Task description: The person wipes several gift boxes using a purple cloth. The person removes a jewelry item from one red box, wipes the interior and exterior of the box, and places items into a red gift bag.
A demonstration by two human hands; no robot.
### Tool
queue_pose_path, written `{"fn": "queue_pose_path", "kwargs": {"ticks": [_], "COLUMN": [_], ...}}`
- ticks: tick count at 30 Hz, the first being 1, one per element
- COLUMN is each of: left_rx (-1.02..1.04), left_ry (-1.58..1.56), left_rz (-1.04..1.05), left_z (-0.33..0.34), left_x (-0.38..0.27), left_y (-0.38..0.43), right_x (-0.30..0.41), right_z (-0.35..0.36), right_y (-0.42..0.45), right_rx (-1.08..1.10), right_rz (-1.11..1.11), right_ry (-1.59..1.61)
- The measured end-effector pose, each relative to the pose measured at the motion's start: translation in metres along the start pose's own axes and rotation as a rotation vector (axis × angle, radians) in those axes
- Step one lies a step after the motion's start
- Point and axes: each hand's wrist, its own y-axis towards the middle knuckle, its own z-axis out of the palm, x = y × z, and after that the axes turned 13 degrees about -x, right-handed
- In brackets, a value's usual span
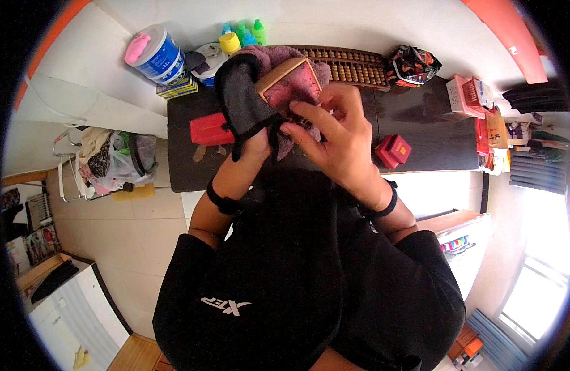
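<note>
My left hand goes into a dark grey, black-trimmed mitt; its fingers are hidden. The covered hand supports a small, shallow open box with a wood-coloured rim and patterned pink-red inside, tilted towards me. Mauve plush cloth bunches behind the box. At the box's lower edge is my right hand, thumb and index finger bent close together near thin strands I cannot identify. Its other fingers curl by the box's right corner, and their grip is unclear. A red case lies left of my hands, a dark red box right.
A dark table carries a wooden abacus and a patterned black bag along the wall. A blue-and-white tub and several pump bottles stand back left. Pink baskets sit at the right end.
</note>
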Motion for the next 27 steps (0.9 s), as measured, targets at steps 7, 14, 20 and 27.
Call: {"fn": "queue_pose_path", "kwargs": {"ticks": [7, 14, 20, 27], "left_rx": [0.026, -0.008, -0.170, -0.202], "left_ry": [0.059, -0.266, -0.301, -0.314], "left_rz": [0.063, -0.129, -0.323, -0.444], "left_z": [-0.005, -0.018, -0.010, -0.012], "left_x": [0.011, 0.021, 0.011, 0.020], "left_y": [-0.003, 0.019, 0.006, 0.014], "right_x": [-0.003, -0.015, -0.029, -0.047], "right_z": [-0.007, -0.034, -0.039, -0.034], "right_y": [0.007, 0.020, 0.010, -0.005], "right_rx": [0.229, 0.349, 0.123, -0.052], "right_rz": [0.075, 0.435, 0.829, 0.902], "right_ry": [0.232, 0.636, 1.022, 1.059]}}
